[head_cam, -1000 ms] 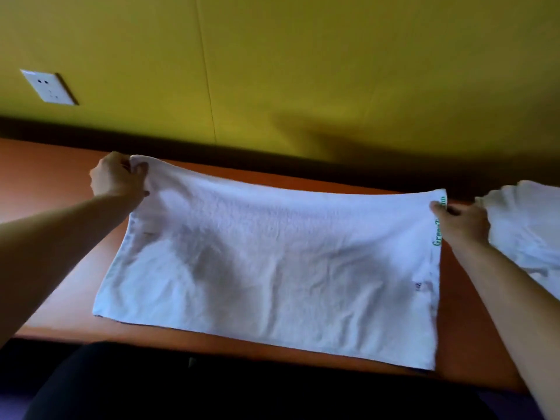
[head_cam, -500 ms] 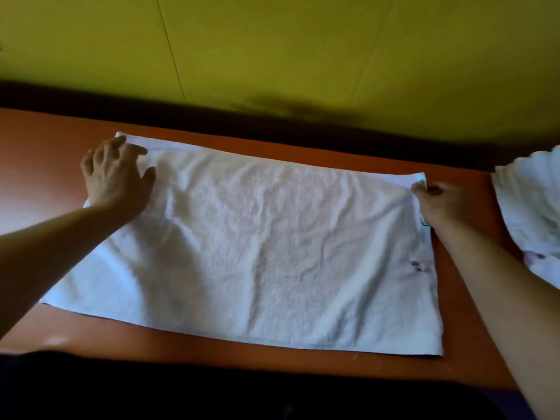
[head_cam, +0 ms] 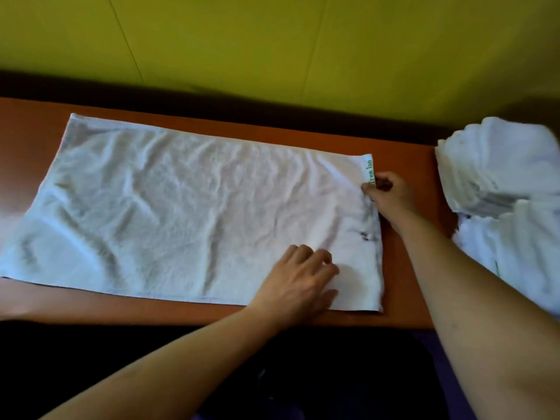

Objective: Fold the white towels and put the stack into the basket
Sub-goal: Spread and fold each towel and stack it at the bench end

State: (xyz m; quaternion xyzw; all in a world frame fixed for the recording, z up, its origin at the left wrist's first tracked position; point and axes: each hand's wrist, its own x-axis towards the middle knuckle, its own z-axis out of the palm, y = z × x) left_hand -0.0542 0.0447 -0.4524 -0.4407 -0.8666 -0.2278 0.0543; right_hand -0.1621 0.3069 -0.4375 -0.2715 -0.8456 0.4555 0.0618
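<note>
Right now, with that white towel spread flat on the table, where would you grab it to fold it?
Probably by its two right-hand corners, coming in from the right. The towel lies long left to right, and the right hand already pinches that short edge beside the green lettering, with the left hand near the front corner.

- A white towel (head_cam: pixel 188 213) lies spread flat on the orange-brown counter (head_cam: pixel 409 165).
- The right hand (head_cam: pixel 389 197) pinches the towel's right edge, beside a strip of green lettering.
- The left hand (head_cam: pixel 298 283) rests palm-down on the towel's near right corner.
- A heap of white towels (head_cam: pixel 509 189) sits at the counter's right end, apart from the spread towel.
</note>
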